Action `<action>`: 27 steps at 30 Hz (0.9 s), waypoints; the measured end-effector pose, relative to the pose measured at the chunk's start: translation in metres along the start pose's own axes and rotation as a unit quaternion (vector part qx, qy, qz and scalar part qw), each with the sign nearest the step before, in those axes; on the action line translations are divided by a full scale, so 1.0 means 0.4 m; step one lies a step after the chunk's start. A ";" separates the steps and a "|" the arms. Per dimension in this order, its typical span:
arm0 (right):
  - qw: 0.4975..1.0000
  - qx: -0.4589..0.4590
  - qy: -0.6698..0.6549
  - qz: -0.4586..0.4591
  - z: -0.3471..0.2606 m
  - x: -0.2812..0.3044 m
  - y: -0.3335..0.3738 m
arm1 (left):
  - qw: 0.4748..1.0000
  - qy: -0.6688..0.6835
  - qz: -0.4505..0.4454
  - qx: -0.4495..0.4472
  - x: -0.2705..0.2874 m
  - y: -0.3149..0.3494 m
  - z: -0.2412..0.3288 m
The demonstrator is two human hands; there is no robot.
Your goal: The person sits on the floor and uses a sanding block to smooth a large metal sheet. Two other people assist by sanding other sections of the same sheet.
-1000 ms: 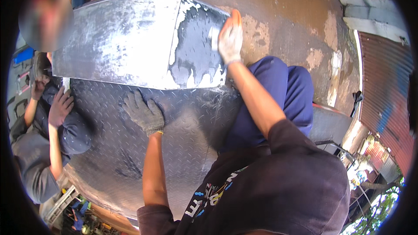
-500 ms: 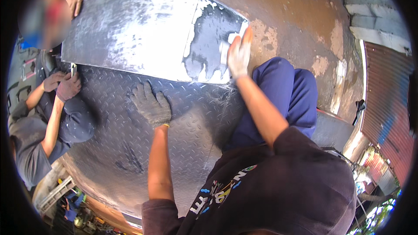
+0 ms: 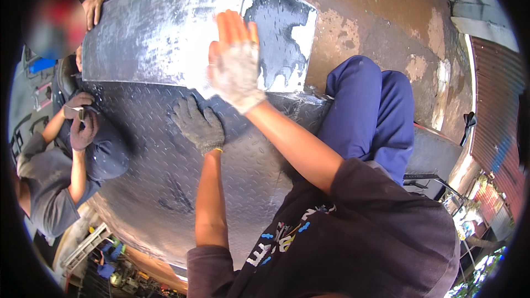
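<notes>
My right hand (image 3: 236,66), in a pale glove with orange fingers, lies over the metal panel (image 3: 143,30), its fingers stretched out and slightly blurred. Whether anything is under the palm is hidden. The panel has a scuffed, shiny silver face and a dark right end (image 3: 276,33) with ragged white patches. Resting flat on the dark tread-plate sheet (image 3: 243,187) is my left hand (image 3: 200,127), in a grey glove, fingers spread and nothing in it. It is just below the panel's near edge.
A co-worker's gloved hands (image 3: 83,127) hold a small, pale object at the left. Another person's bare hand (image 3: 94,8) is at the panel's far-left corner. My bent knees (image 3: 359,94) stand right of the panel. Brown, stained ground (image 3: 381,33) lies beyond.
My right hand has swept left from the panel's dark right end toward its silver face. My left hand stays on the tread plate. The co-worker's gloved hands have shifted slightly.
</notes>
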State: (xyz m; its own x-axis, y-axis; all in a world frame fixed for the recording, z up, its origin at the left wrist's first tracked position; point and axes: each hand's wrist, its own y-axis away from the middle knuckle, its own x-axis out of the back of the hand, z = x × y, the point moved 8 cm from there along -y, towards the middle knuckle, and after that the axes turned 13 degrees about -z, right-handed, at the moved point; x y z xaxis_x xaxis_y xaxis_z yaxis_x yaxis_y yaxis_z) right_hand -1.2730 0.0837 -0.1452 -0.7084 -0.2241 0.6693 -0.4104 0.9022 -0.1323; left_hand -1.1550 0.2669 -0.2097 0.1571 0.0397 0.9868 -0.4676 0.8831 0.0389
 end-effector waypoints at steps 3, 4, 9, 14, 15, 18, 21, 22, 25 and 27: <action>0.998 -0.004 -0.015 0.067 0.174 0.058 0.095 | 1.000 -0.021 -0.010 0.008 0.009 0.009 0.008; 0.995 -0.048 0.005 0.082 0.265 0.076 0.132 | 1.000 -0.023 -0.009 0.010 0.011 -0.001 0.009; 0.983 -0.181 0.006 0.041 0.264 0.050 0.144 | 1.000 0.003 -0.003 -0.009 0.010 0.005 0.007; 0.999 0.016 -0.019 0.045 0.064 0.017 0.066 | 1.000 -0.014 -0.022 -0.003 -0.004 0.004 0.003; 0.999 0.005 -0.024 0.023 0.111 0.025 0.102 | 0.999 -0.019 -0.030 0.005 -0.005 0.012 -0.002; 0.985 -0.147 -0.084 -0.006 0.342 0.078 0.190 | 0.999 -0.030 -0.027 0.019 0.003 0.007 0.002; 0.982 -0.144 0.050 0.108 0.298 0.084 0.190 | 1.000 -0.014 -0.002 -0.010 0.012 0.002 0.018; 0.983 -0.158 0.035 0.086 0.292 0.065 0.178 | 1.000 -0.010 0.003 -0.017 0.015 0.000 0.018; 0.993 -0.102 0.034 0.047 0.152 0.041 0.117 | 1.000 -0.008 -0.015 -0.005 -0.004 0.017 0.028; 0.997 0.009 0.027 0.071 0.064 0.012 0.051 | 1.000 -0.015 -0.012 0.003 0.002 0.011 -0.003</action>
State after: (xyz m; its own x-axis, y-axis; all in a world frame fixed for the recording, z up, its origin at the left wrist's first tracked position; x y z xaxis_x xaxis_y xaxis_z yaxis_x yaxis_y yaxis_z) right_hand -1.2995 0.0917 -0.1634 -0.7280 -0.0735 0.6816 -0.3188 0.9165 -0.2416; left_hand -1.1558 0.2713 -0.2088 0.1415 0.0039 0.9899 -0.4699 0.8804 0.0637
